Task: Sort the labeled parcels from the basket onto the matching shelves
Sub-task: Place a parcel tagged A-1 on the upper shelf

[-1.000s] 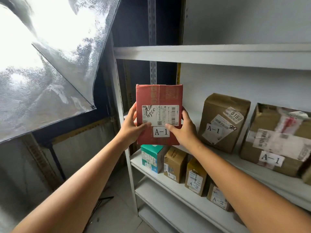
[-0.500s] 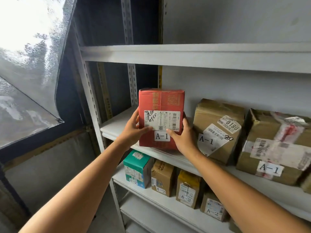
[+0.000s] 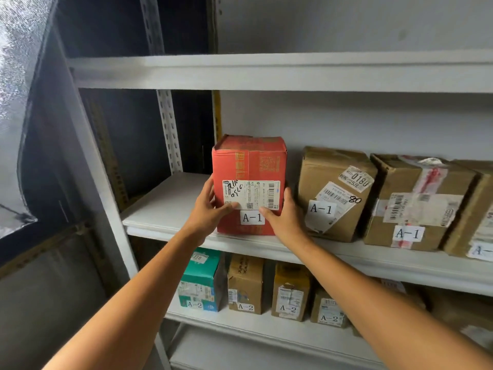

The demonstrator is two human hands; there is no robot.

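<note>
Holds red parcel (image 3: 249, 158) (tagged A-1) upright on the A-1 shelf (image 3: 165, 206), left grip (image 3: 206, 209) and right grip (image 3: 282, 217) each clasping a side. Sits near the front lip, beside a brown parcel (image 3: 333, 193); risks toppling forward if released too soon.

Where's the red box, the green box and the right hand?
red box (image 3: 249, 161), head view, upper front face.
green box (image 3: 199, 273), head view, plain green front.
right hand (image 3: 286, 220), head view, back of the hand.
</note>
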